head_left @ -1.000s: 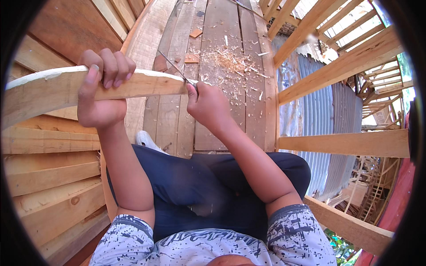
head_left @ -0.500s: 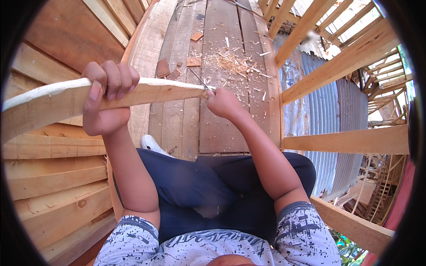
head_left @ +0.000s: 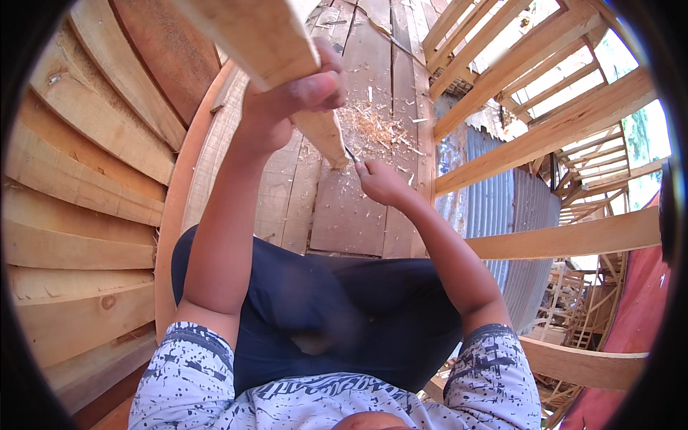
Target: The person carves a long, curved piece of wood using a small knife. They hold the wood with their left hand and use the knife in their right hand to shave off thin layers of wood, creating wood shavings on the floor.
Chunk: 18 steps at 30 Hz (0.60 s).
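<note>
My left hand (head_left: 290, 104) is closed round a long piece of pale sawn wood (head_left: 254, 36), which slants from the upper left down toward the middle. The wood's lower end hangs over the plank floor and its upper end runs out of the picture. Close by that lower end, my right hand (head_left: 383, 183) is closed on a thin knife (head_left: 352, 155). Only a short dark part of its blade shows, beside the wood's edge, and the handle is hidden in the fist. Whether the blade touches the wood I cannot tell.
Curly wood shavings (head_left: 374, 127) lie scattered on the plank floor (head_left: 351, 222) ahead of my crossed legs. Curved timber ribs and planks (head_left: 79, 247) rise at my left. On the right stand wooden beams (head_left: 566, 240), with corrugated metal sheets (head_left: 534, 215) beyond them.
The wood has swung from lying nearly level across the left to slanting up and away. My left hand moved right and up with it; my right hand shifted slightly right and down with the knife.
</note>
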Tool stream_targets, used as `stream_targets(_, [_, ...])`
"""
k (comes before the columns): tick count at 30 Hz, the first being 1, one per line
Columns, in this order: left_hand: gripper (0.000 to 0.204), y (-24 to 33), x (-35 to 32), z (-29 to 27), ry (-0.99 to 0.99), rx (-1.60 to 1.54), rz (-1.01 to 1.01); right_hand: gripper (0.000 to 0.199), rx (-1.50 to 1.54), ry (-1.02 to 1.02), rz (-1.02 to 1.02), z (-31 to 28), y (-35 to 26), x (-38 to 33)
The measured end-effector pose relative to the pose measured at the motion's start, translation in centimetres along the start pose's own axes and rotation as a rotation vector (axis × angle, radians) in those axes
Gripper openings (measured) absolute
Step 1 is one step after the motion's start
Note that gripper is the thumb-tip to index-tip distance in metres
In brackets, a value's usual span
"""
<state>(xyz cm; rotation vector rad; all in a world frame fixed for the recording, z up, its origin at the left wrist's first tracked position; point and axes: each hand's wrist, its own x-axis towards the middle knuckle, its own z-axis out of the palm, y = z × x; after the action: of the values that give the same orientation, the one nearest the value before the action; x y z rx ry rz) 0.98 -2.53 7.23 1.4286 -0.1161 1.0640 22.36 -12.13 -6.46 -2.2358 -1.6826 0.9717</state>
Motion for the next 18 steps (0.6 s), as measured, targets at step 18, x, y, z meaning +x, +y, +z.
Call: stream_targets(18, [0.022, -3.7, 8.7, 1.1, -0.146, -0.147, -0.214, 0.041, 0.455, 0.183, -0.088, -2.3, -1.4, -0.6])
